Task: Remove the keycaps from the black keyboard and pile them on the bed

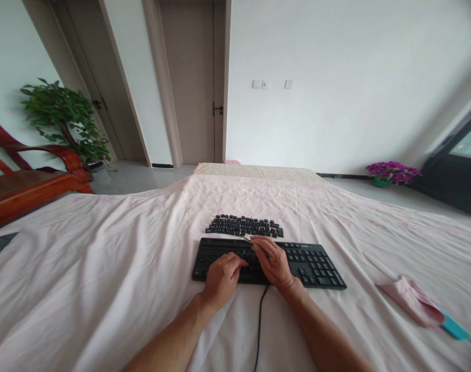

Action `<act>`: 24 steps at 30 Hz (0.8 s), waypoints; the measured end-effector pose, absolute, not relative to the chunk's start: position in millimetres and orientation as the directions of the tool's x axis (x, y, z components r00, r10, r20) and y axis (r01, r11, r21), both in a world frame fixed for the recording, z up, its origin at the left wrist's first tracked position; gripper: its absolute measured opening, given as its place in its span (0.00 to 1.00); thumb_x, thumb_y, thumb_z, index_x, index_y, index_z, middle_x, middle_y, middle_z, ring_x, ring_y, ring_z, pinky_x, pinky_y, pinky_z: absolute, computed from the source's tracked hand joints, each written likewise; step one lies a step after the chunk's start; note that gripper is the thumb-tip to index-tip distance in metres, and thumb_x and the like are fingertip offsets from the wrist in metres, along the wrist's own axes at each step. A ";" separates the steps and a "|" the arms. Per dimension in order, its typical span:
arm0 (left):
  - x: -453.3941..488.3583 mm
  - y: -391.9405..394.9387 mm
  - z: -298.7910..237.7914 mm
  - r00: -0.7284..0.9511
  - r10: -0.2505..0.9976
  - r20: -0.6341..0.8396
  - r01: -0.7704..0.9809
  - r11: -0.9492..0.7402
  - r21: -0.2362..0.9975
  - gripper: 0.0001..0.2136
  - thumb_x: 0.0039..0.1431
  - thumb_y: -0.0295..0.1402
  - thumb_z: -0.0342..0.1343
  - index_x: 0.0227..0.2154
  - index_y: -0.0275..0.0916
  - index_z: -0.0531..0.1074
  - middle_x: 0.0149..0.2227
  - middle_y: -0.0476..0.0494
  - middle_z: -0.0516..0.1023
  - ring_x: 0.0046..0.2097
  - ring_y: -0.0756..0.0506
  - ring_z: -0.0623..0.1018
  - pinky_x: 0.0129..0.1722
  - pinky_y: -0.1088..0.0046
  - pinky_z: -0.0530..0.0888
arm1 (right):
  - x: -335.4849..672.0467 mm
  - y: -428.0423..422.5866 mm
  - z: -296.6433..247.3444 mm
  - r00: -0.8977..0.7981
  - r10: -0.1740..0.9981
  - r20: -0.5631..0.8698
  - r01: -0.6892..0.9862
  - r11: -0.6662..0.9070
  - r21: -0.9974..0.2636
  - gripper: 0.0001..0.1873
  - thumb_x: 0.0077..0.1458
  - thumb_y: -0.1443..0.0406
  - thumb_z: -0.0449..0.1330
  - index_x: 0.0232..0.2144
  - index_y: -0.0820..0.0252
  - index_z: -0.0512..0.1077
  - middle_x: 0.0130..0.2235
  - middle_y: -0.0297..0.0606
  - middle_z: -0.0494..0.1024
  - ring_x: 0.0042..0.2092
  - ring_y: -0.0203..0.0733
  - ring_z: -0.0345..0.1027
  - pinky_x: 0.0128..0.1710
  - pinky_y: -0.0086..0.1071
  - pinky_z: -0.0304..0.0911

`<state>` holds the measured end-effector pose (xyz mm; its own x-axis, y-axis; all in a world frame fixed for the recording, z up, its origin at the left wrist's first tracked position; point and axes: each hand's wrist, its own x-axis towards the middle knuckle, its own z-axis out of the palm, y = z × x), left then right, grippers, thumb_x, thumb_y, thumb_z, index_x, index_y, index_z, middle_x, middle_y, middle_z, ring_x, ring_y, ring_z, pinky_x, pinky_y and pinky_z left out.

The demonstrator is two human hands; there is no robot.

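A black keyboard (303, 261) lies on a pale pink floral cloth. Its left and middle part shows no keycaps, while the right-hand block still carries them. Behind it, many loose black keycaps (243, 226) are laid out in rows. My right hand (272, 261) is over the middle of the keyboard, its fingers closed on a small slim metal tool (246, 238) whose tip points up and left. My left hand (224, 276) rests on the keyboard's lower left part, fingers curled and thumb toward the keys. Whatever is between those fingers is hidden.
A black cable (260, 330) runs from the keyboard toward me. To the right lie a pink cloth (411, 301), a turquoise-handled item (455, 326) partly under it, and a thin pale stick (379, 263). A wooden chair (64, 173) stands at the left.
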<state>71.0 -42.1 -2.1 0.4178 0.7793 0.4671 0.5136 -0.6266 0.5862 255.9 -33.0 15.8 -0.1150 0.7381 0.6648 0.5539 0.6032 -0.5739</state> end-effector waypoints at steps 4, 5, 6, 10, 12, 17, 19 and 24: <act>70.9 -42.8 -4.6 0.405 0.779 0.478 0.503 -0.626 0.596 0.13 0.55 0.19 0.50 0.36 0.41 0.75 0.35 0.48 0.76 0.40 0.48 0.74 0.43 0.71 0.71 | 258.1 -34.9 23.9 0.007 0.809 0.588 0.410 0.534 -0.739 0.13 0.63 0.61 0.50 0.41 0.58 0.72 0.45 0.43 0.76 0.35 0.39 0.74 0.37 0.33 0.73; 71.0 -43.1 -4.9 0.402 0.778 0.483 0.500 -0.628 0.596 0.13 0.56 0.18 0.49 0.36 0.41 0.75 0.35 0.48 0.76 0.40 0.48 0.74 0.43 0.72 0.71 | 258.7 -35.5 26.6 0.033 0.820 0.572 0.380 0.519 -0.766 0.13 0.63 0.60 0.50 0.41 0.58 0.72 0.45 0.43 0.76 0.34 0.39 0.73 0.35 0.33 0.73; 71.0 -43.5 -5.1 0.400 0.777 0.487 0.498 -0.630 0.596 0.13 0.56 0.18 0.49 0.36 0.41 0.75 0.35 0.48 0.76 0.40 0.48 0.75 0.43 0.72 0.71 | 259.5 -36.0 29.3 0.060 0.827 0.559 0.355 0.506 -0.786 0.14 0.63 0.60 0.49 0.41 0.59 0.72 0.45 0.43 0.76 0.34 0.39 0.73 0.34 0.33 0.72; 71.2 -45.2 -5.4 0.399 0.779 0.483 0.514 -0.626 0.586 0.13 0.57 0.19 0.49 0.36 0.41 0.75 0.36 0.49 0.76 0.40 0.48 0.74 0.43 0.72 0.70 | 265.0 -35.0 36.5 0.139 0.839 0.526 0.295 0.472 -0.831 0.17 0.63 0.57 0.49 0.40 0.60 0.72 0.45 0.44 0.76 0.34 0.40 0.73 0.32 0.33 0.72; 71.4 -45.6 -4.1 0.416 0.784 0.461 0.543 -0.621 0.566 0.14 0.57 0.19 0.48 0.37 0.41 0.75 0.36 0.48 0.76 0.41 0.48 0.74 0.44 0.72 0.70 | 269.3 -33.7 37.2 0.138 0.848 0.512 0.286 0.461 -0.840 0.18 0.63 0.55 0.49 0.40 0.60 0.72 0.44 0.45 0.76 0.33 0.40 0.73 0.31 0.32 0.72; 75.6 -43.4 10.4 0.510 0.799 0.319 0.672 -0.601 0.432 0.14 0.59 0.22 0.48 0.40 0.43 0.75 0.39 0.47 0.76 0.43 0.47 0.74 0.46 0.71 0.70 | 279.1 -38.1 35.4 0.098 0.891 0.444 0.327 0.393 -0.860 0.20 0.63 0.53 0.48 0.37 0.59 0.73 0.43 0.43 0.77 0.32 0.38 0.73 0.29 0.29 0.70; 80.4 -41.7 19.6 0.541 0.808 0.231 0.727 -0.588 0.354 0.12 0.59 0.25 0.50 0.39 0.43 0.75 0.39 0.46 0.76 0.43 0.46 0.74 0.45 0.70 0.70 | 280.3 -42.9 32.9 0.102 0.897 0.430 0.335 0.376 -0.864 0.20 0.63 0.53 0.47 0.37 0.59 0.73 0.43 0.42 0.77 0.31 0.38 0.73 0.29 0.29 0.70; 98.3 -40.2 32.4 0.499 0.856 0.137 0.827 -0.518 0.220 0.10 0.56 0.40 0.57 0.35 0.40 0.75 0.37 0.43 0.76 0.41 0.41 0.75 0.40 0.66 0.72 | 278.2 -52.3 22.8 0.154 0.901 0.405 0.311 0.345 -0.885 0.23 0.62 0.50 0.46 0.36 0.59 0.73 0.42 0.43 0.78 0.29 0.40 0.73 0.29 0.31 0.69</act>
